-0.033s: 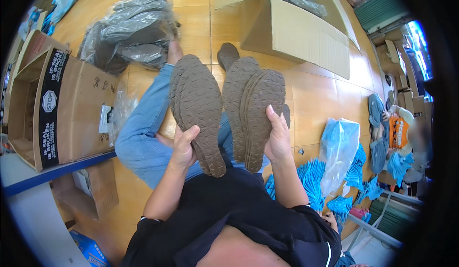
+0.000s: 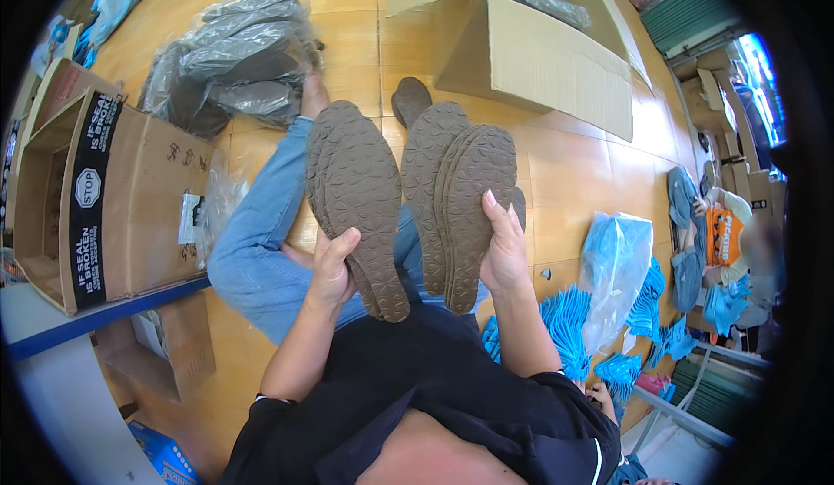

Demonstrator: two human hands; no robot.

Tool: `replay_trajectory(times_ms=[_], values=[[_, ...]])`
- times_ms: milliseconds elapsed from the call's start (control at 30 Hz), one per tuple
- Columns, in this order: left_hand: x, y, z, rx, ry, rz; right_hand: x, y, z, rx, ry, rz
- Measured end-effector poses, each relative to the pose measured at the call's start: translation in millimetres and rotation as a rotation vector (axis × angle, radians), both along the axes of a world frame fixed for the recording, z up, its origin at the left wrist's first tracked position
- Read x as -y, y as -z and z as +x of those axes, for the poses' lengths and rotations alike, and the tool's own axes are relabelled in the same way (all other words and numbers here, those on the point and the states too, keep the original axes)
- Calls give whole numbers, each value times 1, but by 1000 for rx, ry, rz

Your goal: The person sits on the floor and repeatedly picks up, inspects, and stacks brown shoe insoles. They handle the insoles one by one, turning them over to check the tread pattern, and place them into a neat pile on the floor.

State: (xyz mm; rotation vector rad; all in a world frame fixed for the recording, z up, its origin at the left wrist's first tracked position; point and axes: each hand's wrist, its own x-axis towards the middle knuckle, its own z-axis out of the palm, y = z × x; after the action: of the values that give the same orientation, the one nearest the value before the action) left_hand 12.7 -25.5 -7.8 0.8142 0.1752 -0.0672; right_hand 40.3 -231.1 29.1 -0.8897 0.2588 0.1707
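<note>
My left hand (image 2: 333,268) is closed round a stack of brown shoe soles (image 2: 358,185), thumb on top near the narrow part. The soles are foot-shaped, with a raised flower-like pattern, and overlap slightly. On the other side, my right hand (image 2: 506,246) grips a second fanned stack of brown shoe soles (image 2: 480,176), thumb across the front one and fingers hidden behind. The two stacks stand side by side above my lap, toes pointing away from me. Beyond them another brown sole (image 2: 411,102) lies on the floor.
Clear bags of grey-brown soles (image 2: 248,59) lie far left. An open carton (image 2: 560,63) stands far right, another carton (image 2: 143,198) at left on a blue-edged table (image 2: 122,302). Bright blue bundles (image 2: 565,328) and a plastic bag (image 2: 617,276) lie right, near another person in orange (image 2: 723,237).
</note>
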Motion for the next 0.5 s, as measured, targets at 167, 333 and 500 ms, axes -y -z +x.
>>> replay_trajectory(times_ms=[167,333,500], values=[[-6,8,7,-7,82,-129,59,18,0,-37,117,-107],[-3,12,11,-37,128,-400,149,85,-27,-227,303,-160],[0,7,13,-17,144,-331,161,103,-26,-292,406,-314]])
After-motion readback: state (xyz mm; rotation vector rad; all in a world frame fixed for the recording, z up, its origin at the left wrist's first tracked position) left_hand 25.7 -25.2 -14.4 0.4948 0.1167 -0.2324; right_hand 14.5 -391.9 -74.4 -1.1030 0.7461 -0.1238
